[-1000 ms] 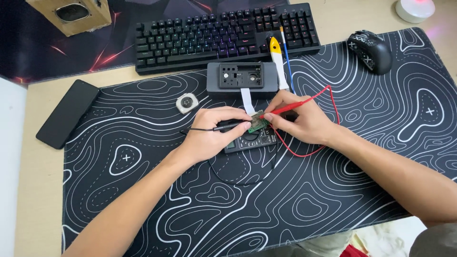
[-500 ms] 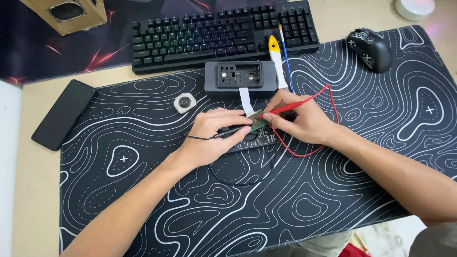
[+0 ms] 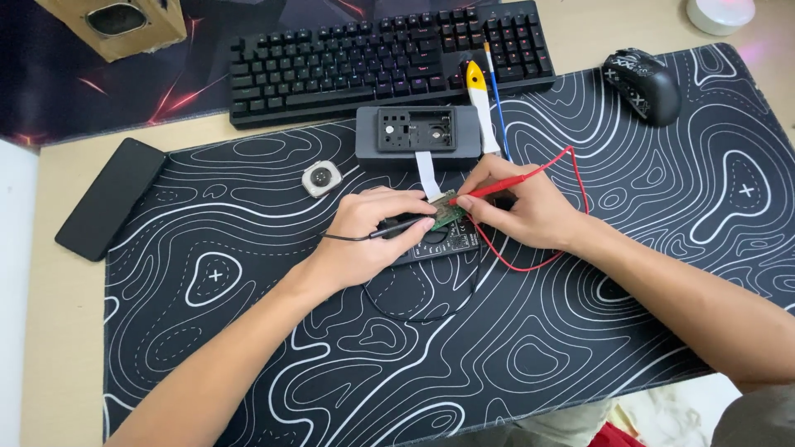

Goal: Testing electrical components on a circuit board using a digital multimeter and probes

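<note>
A small green circuit board is being probed at the middle of the black desk mat, which covers most of the tabletop. The left hand is closed round a black probe, its fingers clamped on the shaft and its tip laid against the near-left edge of the board; the black lead trails in a loop toward the near side. The right hand has its fingers pinched together on a red probe, held like a pen, with the tip touching the board's right edge, and the red lead curves round the wrist. The board lies on a dark flat device (its markings are too small to tell) and appears joined by a white ribbon strip to a grey opened housing just beyond. The step in hand is judged to be a contact test across two points of the board. The next move would call for both tips to be kept steady on small contacts, with no slip onto neighbouring parts. Farther off, a black keyboard, a yellow-tipped tool, a black mouse, a small round grey part and a dark phone at the left are seen.
</note>
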